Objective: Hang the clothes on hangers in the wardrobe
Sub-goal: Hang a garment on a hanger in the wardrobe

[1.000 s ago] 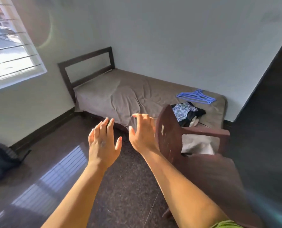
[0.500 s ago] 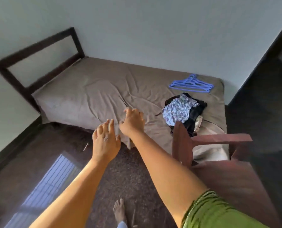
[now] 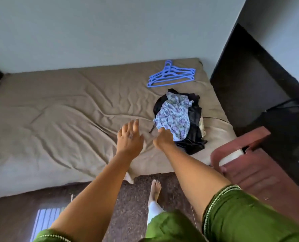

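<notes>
A small pile of clothes lies on the right part of the bed (image 3: 58, 119): a blue flower-print garment (image 3: 174, 117) on top of black clothes (image 3: 193, 137). Beyond it, near the wall, rests a stack of blue plastic hangers (image 3: 171, 75). My right hand (image 3: 163, 139) reaches over the bed and touches the near edge of the print garment; its fingers are hidden under the hand, so I cannot tell whether it grips. My left hand (image 3: 129, 137) hovers over the sheet just left of it, fingers stretched and holding nothing.
A reddish-brown chair (image 3: 250, 165) stands at the bed's right corner, close to my right arm. A dark cabinet side (image 3: 250, 81) rises at the right beyond the bed. My foot (image 3: 155, 189) stands on the dark floor next to the bed's edge.
I have stepped closer to the bed and the view has tilted down. Both hands moved forward and right, the right one from the bare sheet to the clothes pile.
</notes>
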`<state>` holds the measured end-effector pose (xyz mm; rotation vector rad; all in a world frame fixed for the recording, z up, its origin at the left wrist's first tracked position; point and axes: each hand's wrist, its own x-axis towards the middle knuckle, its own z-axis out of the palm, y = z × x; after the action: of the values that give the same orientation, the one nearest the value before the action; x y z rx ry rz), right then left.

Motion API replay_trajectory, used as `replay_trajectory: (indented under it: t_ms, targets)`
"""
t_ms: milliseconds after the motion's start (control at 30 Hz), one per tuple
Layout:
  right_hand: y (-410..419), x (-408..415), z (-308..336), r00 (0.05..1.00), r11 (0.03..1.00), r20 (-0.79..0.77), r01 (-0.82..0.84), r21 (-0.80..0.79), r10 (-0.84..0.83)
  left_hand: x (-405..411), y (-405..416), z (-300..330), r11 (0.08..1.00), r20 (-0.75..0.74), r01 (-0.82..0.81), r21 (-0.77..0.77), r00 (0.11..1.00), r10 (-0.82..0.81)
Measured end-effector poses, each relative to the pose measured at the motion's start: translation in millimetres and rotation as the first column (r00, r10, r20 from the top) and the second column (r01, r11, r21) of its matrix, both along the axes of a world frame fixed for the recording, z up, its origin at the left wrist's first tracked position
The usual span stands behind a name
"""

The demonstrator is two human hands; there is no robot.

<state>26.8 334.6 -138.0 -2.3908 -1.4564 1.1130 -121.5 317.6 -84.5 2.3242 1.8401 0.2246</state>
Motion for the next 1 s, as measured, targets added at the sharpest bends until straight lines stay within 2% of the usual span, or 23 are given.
replay_trajectory:
  t_ms: [67, 167, 233, 367, 533, 667, 733, 800, 867, 900, 933, 967, 1000]
  targets:
    - [46, 10, -25, 1.0, 1.0, 0.008, -0.011, 0.007, 0.011, 7, 48, -19, 0.998, -0.021, 0.051, -0.036, 0.998, -0.052]
    - [64, 29, -58, 0.999, 0.999, -0.031, -0.02, 0.042, 0.021, 11, 76, -33, 0.989, -0.092, 0.138, -0.061, 0.985, -0.143]
    - [87, 42, -86, 0.999, 0.998, -0.037, -0.037, -0.042, 0.036, 11, 111, -46, 0.977, -0.119, 0.206, -0.057, 0.97, -0.211]
    - [115, 58, -123, 0.97, 0.939, 0.096, -0.187, -0.289, 0.222, 5, 173, -62, 0.962, -0.184, 0.272, 0.006, 0.946, -0.266]
    - [137, 60, -150, 0.939, 0.873, 0.167, -0.202, -0.444, 0.302, 12, 238, -77, 0.969, -0.082, 0.244, -0.043, 0.965, -0.247]
    - [143, 64, -161, 0.942, 0.924, 0.282, -0.066, -0.378, 0.182, 18, 262, -93, 0.935, -0.08, 0.337, -0.108, 0.935, -0.346]
    - [156, 59, -152, 0.965, 0.932, 0.263, 0.094, -0.35, 0.002, 18, 267, -96, 0.906, -0.059, 0.343, -0.247, 0.928, -0.367]
    - [178, 49, -131, 0.954, 0.928, 0.206, 0.269, -0.259, -0.219, 18, 272, -100, 0.868, 0.019, 0.276, -0.413, 0.955, -0.295]
    - [204, 29, -94, 0.889, 0.883, 0.024, 0.457, -0.111, -0.457, 16, 278, -93, 0.775, 0.137, 0.156, -0.613, 0.986, -0.09]
    - [216, 15, -72, 0.833, 0.837, -0.09, 0.547, -0.017, -0.546, 16, 281, -86, 0.676, 0.207, 0.077, -0.733, 0.972, 0.114]
    - [227, -1, -45, 0.755, 0.76, -0.213, 0.645, 0.071, -0.621, 15, 288, -75, 0.513, 0.24, 0.015, -0.858, 0.896, 0.375]
    - [238, -17, -16, 0.67, 0.68, -0.35, 0.724, 0.115, -0.655, 15, 294, -62, 0.312, 0.225, 0.032, -0.95, 0.764, 0.605]
    - [250, -32, 12, 0.602, 0.639, -0.478, 0.762, 0.104, -0.64, 12, 300, -50, 0.149, 0.181, 0.104, -0.983, 0.643, 0.744]
